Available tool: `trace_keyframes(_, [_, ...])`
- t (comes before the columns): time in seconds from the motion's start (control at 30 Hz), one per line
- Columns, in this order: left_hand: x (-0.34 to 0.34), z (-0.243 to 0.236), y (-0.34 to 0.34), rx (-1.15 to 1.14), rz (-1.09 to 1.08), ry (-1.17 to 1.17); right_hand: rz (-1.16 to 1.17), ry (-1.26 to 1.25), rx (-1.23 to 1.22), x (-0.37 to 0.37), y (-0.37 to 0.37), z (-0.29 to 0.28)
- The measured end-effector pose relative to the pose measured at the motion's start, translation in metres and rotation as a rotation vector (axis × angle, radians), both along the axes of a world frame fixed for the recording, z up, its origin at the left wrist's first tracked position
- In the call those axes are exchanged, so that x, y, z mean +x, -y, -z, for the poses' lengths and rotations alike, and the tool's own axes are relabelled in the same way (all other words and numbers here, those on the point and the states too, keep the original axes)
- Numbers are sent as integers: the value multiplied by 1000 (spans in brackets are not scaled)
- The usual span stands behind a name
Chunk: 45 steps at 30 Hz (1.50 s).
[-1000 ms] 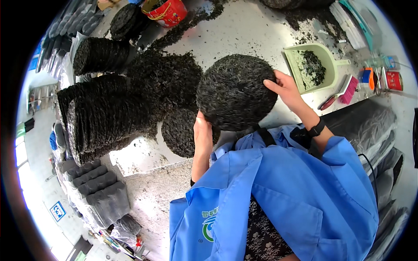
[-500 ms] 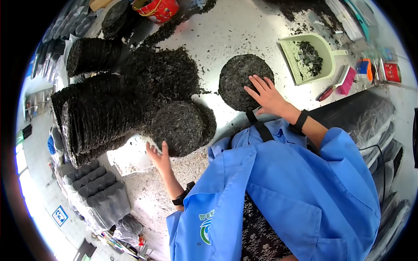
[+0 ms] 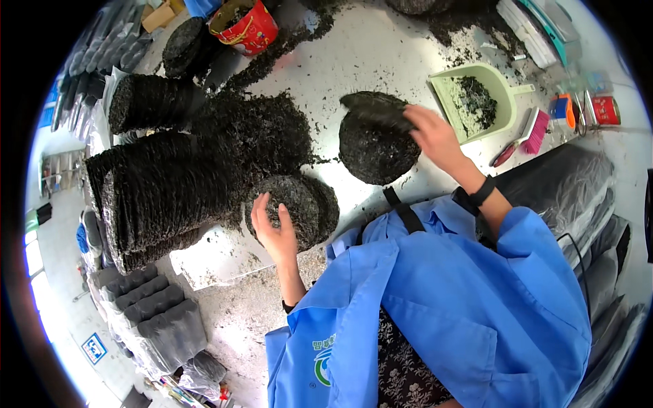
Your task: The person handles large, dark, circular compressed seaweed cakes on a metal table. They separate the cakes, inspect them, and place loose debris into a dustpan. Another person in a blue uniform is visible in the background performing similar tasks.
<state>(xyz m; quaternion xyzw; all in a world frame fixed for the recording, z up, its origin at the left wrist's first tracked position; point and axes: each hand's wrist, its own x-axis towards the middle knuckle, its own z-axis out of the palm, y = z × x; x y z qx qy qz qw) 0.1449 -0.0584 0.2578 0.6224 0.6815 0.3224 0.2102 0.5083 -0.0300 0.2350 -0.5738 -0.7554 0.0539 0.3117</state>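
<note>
The edge of a thin black sheet (image 3: 374,109) is pinched by the fingers of the right hand (image 3: 439,141); the sheet is tipped up and a bit blurred, and where the thumb is placed cannot be told. Under the sheet, a round black cake (image 3: 377,155) is laid flat on the white table (image 3: 320,61), between a short round stack (image 3: 311,214) and a pale green dustpan (image 3: 507,103). The left hand (image 3: 277,238) is held over the short stack with its fingers spread apart; whether the stack is touched cannot be told. To the left, many black rounds are packed side by side in a long row (image 3: 166,194). Behind the short stack, a heap of black bits (image 3: 272,132) is piled up. A red bucket (image 3: 255,32) is set farther back, with more bits spilled near it. Some dark bits are held in the dustpan, and a pink brush (image 3: 537,132) is placed just beside it. A black band (image 3: 483,190) is worn on the right wrist.
</note>
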Motion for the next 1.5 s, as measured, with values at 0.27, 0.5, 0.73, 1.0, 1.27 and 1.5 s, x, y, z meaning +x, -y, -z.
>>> trace_keyframes(0.27, [58, -26, -18, -269, 106, 917, 202, -1511, -489, -10, 5, -45])
trace_keyframes(0.5, [79, -17, -20, -411, 62, 1222, 133, -1576, -642, -32, 9, -47])
trace_keyframes(0.73, [78, -23, -17, -415, 41, 1284, 143, -1697, -744, -33, 11, -50])
trace_keyframes(1.0, [67, -20, -16, 17, 259, 588, 215, -1702, -804, -33, 7, -45])
trace_keyframes(1.27, [6, 11, 4, 259, 5, 279, -55, -1509, -969, -40, 2, -45])
trace_keyframes(1.5, [-109, 10, 51, -224, -314, 1040, -228, 344, -333, -29, 17, 39])
